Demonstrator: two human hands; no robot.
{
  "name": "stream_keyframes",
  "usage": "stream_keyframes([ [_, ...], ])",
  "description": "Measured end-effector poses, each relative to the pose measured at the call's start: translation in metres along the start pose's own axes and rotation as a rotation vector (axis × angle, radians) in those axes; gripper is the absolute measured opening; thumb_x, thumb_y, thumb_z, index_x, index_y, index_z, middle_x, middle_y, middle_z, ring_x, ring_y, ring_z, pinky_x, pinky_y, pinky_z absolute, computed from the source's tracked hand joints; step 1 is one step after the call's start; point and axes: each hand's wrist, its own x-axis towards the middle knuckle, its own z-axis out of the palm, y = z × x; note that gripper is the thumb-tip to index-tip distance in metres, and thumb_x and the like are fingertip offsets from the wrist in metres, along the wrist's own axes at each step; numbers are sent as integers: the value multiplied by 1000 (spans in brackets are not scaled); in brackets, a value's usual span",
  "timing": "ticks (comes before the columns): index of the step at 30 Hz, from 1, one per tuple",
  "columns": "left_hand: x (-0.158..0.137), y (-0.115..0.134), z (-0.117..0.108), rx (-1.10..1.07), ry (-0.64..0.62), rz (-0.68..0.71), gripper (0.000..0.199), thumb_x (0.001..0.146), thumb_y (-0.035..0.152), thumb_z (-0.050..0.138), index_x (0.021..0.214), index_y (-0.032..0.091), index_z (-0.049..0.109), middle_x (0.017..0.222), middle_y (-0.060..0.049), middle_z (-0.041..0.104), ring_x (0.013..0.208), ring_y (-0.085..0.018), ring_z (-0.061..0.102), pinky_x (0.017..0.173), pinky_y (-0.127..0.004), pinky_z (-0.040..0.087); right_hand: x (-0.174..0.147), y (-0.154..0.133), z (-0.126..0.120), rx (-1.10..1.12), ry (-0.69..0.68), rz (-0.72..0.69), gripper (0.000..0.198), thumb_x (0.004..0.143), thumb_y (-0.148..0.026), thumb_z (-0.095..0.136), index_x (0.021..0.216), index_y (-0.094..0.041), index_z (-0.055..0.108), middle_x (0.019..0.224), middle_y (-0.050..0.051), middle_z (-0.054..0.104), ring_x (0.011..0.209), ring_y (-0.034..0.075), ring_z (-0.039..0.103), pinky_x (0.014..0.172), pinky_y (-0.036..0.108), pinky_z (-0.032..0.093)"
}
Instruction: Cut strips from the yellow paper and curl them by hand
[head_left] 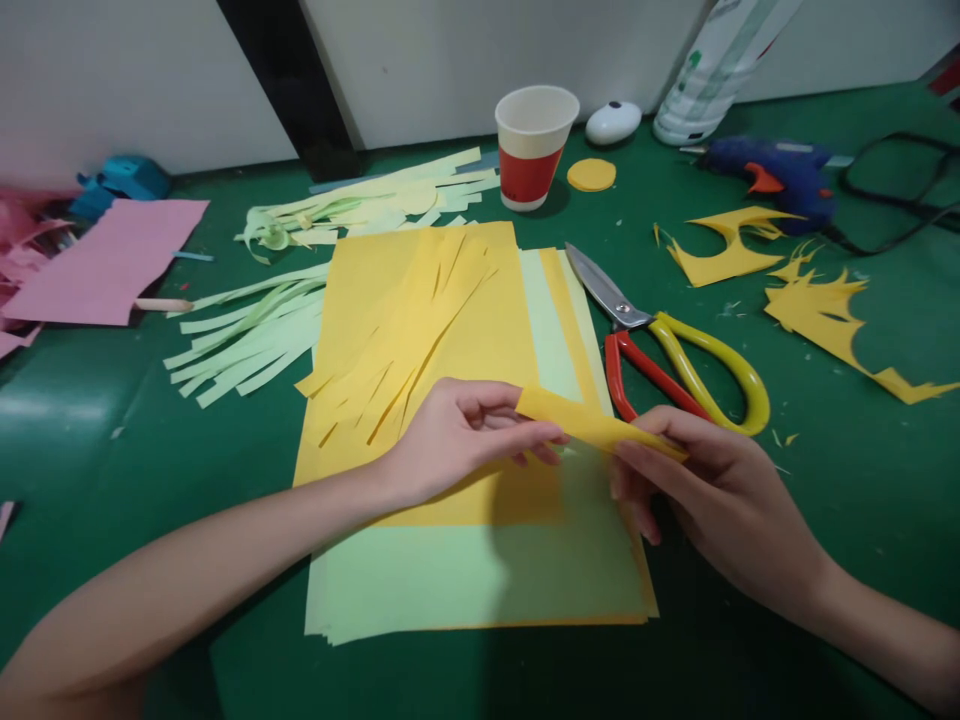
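Left hand (457,435): fingers pinched on the near-left end of the yellow paper strip (592,425), palm hovering over the paper stack.
Right hand (712,490): thumb and fingers closed on the other end of the same strip, just right of the stack's edge.
Yellow paper strip: narrow, held between both hands slightly above the stack, slanting down to the right.
Paper stack (465,570): pale green sheets at the bottom, a yellow sheet (427,310) on top with long slits cut into its left part; lying flat mid-bench.
Scissors (660,345): red and yellow handles, blades shut, just right of the stack, close behind the right hand.
Green strips (240,340): loose cut strips fanned out left of the stack, more behind it.
Paper cup (534,145): red and white, upright, behind the stack.
Yellow disc (591,174): flat, just right of the cup.
Glue gun (780,175): blue, lying far right, cable trailing.
Yellow offcuts (832,310): jagged scraps right of the scissors.
Pink sheet (112,265): flat, far left.
Bench (150,450): green surface.
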Motion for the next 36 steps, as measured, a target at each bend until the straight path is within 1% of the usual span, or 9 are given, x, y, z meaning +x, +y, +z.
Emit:
stream_keyframes([
  [2,0,0,0,10,-11,0,6,70,15,64,66,10,65,70,-4,71,62,-13,67,52,-18,53,-1,1,0,11,2,-4,20,80,-31,55,65,-18,54,59,-3,54,40,5,50,36,16,42],
  [5,-1,-1,-1,-3,-22,0,13,73,19,62,64,10,65,74,-6,72,63,-13,67,53,-17,53,-1,2,-1,-4,11,-28,21,80,-31,55,64,-17,53,58,-3,53,40,5,50,36,16,41],
  [10,-1,-2,-3,2,-26,-17,17,75,23,62,66,10,65,76,-7,72,63,-12,67,54,-18,53,-1,3,0,-32,18,-46,19,78,-30,57,64,-18,54,59,-3,54,40,5,51,36,17,41],
  [15,-1,-1,-2,15,-32,-11,15,75,22,62,67,10,67,72,-6,71,61,-12,66,55,-19,53,-1,2,2,-37,39,-56,20,77,-31,59,63,-18,53,56,-3,54,38,5,50,35,16,41],
  [20,0,-1,-3,0,-36,-5,14,74,21,62,65,11,67,70,-5,71,59,-10,65,54,-17,53,-1,0,1,-36,34,-45,21,77,-32,60,62,-18,53,55,-4,54,37,4,49,35,15,40],
  [26,0,-1,-4,27,-34,0,15,75,23,62,69,11,68,71,-5,71,60,-10,66,55,-16,53,-1,0,2,-25,36,-32,21,76,-32,60,63,-18,53,56,-4,54,38,4,49,36,15,40],
  [29,0,-1,-3,28,-37,-8,16,75,23,62,67,11,67,72,-5,72,61,-10,66,54,-16,53,-1,1,2,-19,29,-26,20,77,-31,59,63,-18,53,56,-4,54,39,4,49,36,15,40],
  [32,0,0,-2,28,-30,-2,15,75,21,61,65,10,66,71,-5,71,60,-10,66,53,-16,53,-1,1,1,-10,30,-26,20,77,-31,59,63,-18,53,56,-4,54,39,4,49,36,14,40],
  [36,0,2,-1,49,-29,12,13,75,15,59,65,9,64,63,-4,69,57,-9,65,52,-15,51,-1,2,0,17,12,-22,20,78,-31,58,64,-18,53,56,-4,54,38,4,49,35,15,39],
])
